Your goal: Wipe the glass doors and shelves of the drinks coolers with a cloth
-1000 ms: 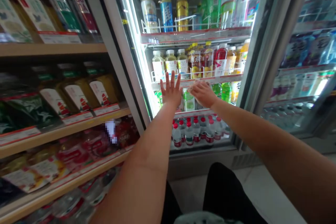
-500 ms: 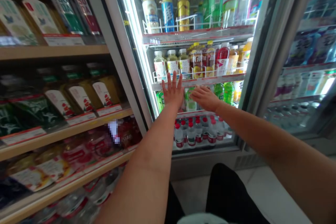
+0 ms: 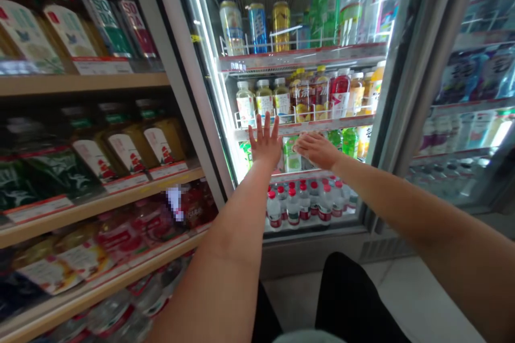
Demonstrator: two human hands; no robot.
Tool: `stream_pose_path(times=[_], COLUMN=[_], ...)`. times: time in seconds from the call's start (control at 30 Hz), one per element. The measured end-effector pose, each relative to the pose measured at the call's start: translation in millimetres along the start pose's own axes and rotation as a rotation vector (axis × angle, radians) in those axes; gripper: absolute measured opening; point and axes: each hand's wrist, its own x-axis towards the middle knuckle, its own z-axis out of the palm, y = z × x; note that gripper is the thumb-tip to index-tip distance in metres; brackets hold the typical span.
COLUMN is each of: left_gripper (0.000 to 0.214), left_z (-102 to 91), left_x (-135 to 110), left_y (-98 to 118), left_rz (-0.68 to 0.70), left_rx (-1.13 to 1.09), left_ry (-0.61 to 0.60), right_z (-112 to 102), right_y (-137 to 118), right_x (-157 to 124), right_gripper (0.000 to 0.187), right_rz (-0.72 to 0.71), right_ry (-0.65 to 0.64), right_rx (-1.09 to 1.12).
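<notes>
Both arms reach into an open drinks cooler. My left hand is held flat and upright, fingers spread, against the front edge of the middle cooler shelf, below pale tea bottles. My right hand is beside it, palm down with fingers curled toward the shelf edge, just above a green-labelled bottle. What its fingertips touch is hidden. Neither hand visibly holds a bottle.
Cans and green bottles fill the top cooler shelf; red-capped water bottles stand on the lowest one. Wooden shelves of bottled drinks run along the left. A closed glass cooler door is on the right. My dark-trousered legs show below.
Both hands have stayed at the middle shelf edge; the view has shifted slightly, and my right hand has edged a little toward the shelf.
</notes>
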Motion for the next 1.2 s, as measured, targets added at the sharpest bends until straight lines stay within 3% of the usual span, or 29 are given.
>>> stream_pose_path(times=[0.07,0.17,0.23,0.3,0.37,0.47,0.6,0.67,0.87,0.93,1.1,1.2], left_gripper=[0.068,0.068,0.067,0.066,0.066,0.071,0.067,0.066,0.069,0.068,0.066,0.067], left_z=[0.4,0.4,-0.1,-0.8,-1.3,-1.5,-2.3,-3.1,-3.5,-3.5,-3.9,-2.1], left_x=[0.3,0.6,0.4,0.3,0.3,0.4,0.2,0.2,0.2,-0.3,-1.3,-1.0], left_y=[-0.2,0.5,1.3,1.8,1.9,1.9,3.0,3.7,3.1,2.8,3.4,2.5], left_rz=[-0.004,-0.017,-0.017,-0.014,-0.013,-0.029,-0.028,-0.025,-0.025,-0.025,-0.020,-0.023], left_rx=[0.008,0.020,0.011,0.000,-0.005,0.005,0.007,0.000,-0.030,-0.042,-0.034,-0.021], left_ry=[-0.007,-0.020,-0.011,-0.008,-0.019,-0.028,-0.026,-0.030,-0.035,-0.032,-0.020,-0.025], right_z=[-5.7,-12.4,-11.0,-6.9,-4.7,-9.9,-20.5,-18.7,-9.5,-14.4,-20.4,-12.0], right_y=[10.7,24.6,20.8,7.9,-3.7,1.3,30.7,31.8,4.3,13.4,31.4,11.2], right_x=[5.3,16.6,18.0,13.6,9.1,13.7,28.5,25.7,0.8,6.2,20.0,9.1], right_gripper=[0.030,0.032,0.032,0.031,0.026,0.025,0.034,0.036,0.028,0.030,0.038,0.036], right_rz=[0.039,0.293,0.412,0.365,0.229,0.125,0.387,0.482,0.127,0.146,0.422,0.329], right_ry=[0.024,0.169,0.222,0.166,0.072,0.020,0.187,0.248,0.043,0.063,0.229,0.155], right_rx=[-0.012,-0.033,-0.037,-0.031,-0.016,-0.002,-0.012,-0.001,0.047,0.037,-0.008,0.010])
